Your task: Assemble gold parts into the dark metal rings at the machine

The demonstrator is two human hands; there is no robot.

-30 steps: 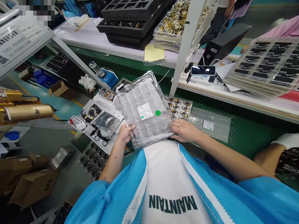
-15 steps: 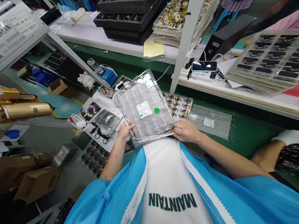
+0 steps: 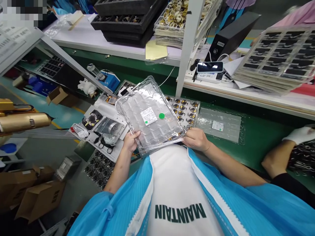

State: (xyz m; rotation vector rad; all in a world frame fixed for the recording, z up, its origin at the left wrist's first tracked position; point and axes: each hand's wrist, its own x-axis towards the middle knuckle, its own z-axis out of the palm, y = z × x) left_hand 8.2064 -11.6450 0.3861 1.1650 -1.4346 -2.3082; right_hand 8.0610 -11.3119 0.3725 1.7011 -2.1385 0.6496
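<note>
Item, one: a clear plastic blister tray (image 3: 147,111), which I am holding in front of my chest, tilted above the green worktop (image 3: 261,144). I cannot tell whether it is one tray or several nested.

Item, two hands: my left hand (image 3: 130,141) is gripping the tray's lower left edge and my right hand (image 3: 195,139) its lower right edge, the fingers of both clamped on the plastic.

On that tray I am seeing one white label (image 3: 148,116), its print too small to read, and one round green sticker (image 3: 161,115).

Directly beneath it, a tray of gold-coloured round parts (image 3: 183,111) is lying partly covered, so I am not counting them. Just to its right, one more clear tray (image 3: 219,125) is lying flat, carrying one white label (image 3: 218,125), also unreadable.

Further off, I am listing one phone (image 3: 210,67) on the white shelf (image 3: 221,86), three stacked black foam trays (image 3: 123,19), and one blue unit (image 3: 109,82).

One white-gloved hand (image 3: 301,135) belonging to a co-worker is showing at the right.

I am wearing a blue smock with a white panel (image 3: 179,209) printed "MAINTAIN", which is reading upside down from my view.
</note>
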